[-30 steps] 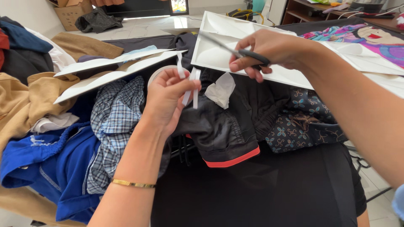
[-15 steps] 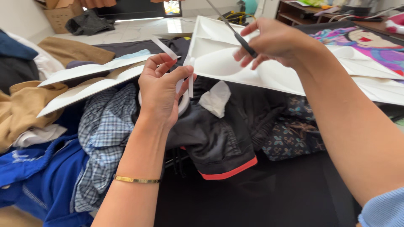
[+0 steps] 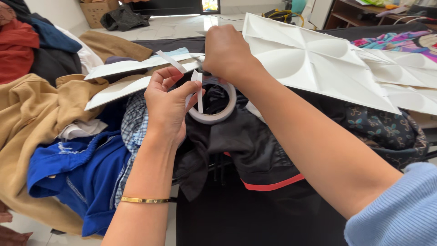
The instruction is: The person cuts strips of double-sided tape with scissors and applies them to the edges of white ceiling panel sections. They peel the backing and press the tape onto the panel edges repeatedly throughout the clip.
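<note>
**Tape strips being pulled off roll**

Near, centre: left hand pinches white tape strips w/ thumb & fingers. Beyond it, tape roll, white ring w/ open centre, sits on dark clothes. Right hand fisted just behind roll; contents hidden. Step looks like cutting strips; next needs clean separation. White embossed panels far right.

The single head camera looks down and forward from the person's own eye level, close over both forearms, which enter from the bottom edge and meet near the frame's middle. The left hand and right hand sit very near the lens, above a heap of clothes. Farther off, the view reaches white panels and a tiled floor at the top edge.
</note>
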